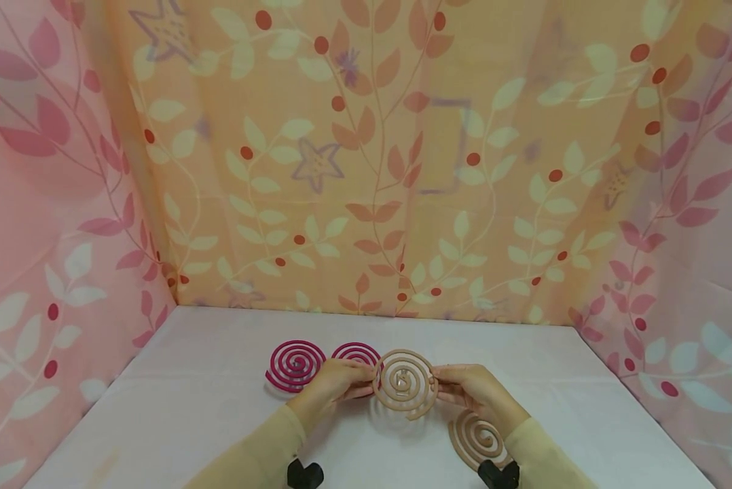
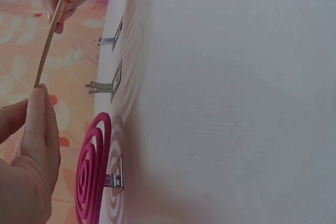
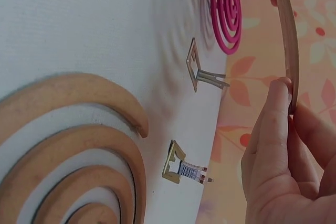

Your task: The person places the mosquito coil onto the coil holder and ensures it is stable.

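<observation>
**Pinched rim to rim: light, stiff, probably brittle**

At lower centre-left of the head view, on the white-covered table (image 1: 176, 380): a magenta, flat-wound spiral coil (image 1: 297, 365). Just right of it, a second magenta coil (image 1: 355, 353), partly hidden by the left hand (image 1: 341, 380). There, a pinch of thumb and fingers on the left rim of a tan, matte, flat-wound spiral coil (image 3: 291, 40), held up off the table at lower centre.

Judged light and stiff: spanning from hand to hand with little sag, edge-on in both wrist views. Probably dry rather than slippery; likely to snap if bent or squeezed, above all at the free tail end, lower right. Best held as here, lightly, at opposite points of the outer ring.

On the right rim, the right hand (image 1: 472, 387), likewise pinching. Below, in the right wrist view: a bare, silvery bent-metal stand (image 3: 212, 78) near upper centre, and a brass-toned bent-metal stand (image 3: 191, 170) lower down. Farther right, low in the head view: a second tan coil (image 3: 97, 136), lying flat.
</observation>
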`<state>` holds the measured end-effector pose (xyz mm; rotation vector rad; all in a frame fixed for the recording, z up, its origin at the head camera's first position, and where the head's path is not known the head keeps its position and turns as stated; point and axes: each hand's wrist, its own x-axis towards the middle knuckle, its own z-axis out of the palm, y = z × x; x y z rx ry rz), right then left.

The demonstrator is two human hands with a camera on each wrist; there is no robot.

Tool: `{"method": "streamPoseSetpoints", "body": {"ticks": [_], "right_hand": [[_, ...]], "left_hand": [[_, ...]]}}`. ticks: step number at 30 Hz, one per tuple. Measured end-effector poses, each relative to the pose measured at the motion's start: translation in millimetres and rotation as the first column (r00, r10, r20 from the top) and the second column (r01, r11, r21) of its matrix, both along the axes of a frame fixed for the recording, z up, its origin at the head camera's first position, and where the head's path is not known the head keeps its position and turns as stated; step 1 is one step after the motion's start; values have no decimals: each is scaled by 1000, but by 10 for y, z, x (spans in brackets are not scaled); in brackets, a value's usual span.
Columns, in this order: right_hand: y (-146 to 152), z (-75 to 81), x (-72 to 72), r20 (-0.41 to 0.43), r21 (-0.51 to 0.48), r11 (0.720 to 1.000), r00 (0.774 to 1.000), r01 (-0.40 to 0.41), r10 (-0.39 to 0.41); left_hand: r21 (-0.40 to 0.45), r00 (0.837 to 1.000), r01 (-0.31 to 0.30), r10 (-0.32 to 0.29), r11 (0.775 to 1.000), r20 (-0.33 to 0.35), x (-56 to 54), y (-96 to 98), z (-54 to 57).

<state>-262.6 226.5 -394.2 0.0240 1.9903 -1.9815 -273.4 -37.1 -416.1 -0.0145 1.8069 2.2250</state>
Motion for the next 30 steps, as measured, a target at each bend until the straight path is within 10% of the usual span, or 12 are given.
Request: {"method": "streamPoseSetpoints", "body": {"ticks": [30], "right_hand": [[-53, -119, -18, 47, -201, 975, 995, 95, -87]], "left_hand": [[123, 987, -159, 158, 980, 16, 5, 183, -83]]}}
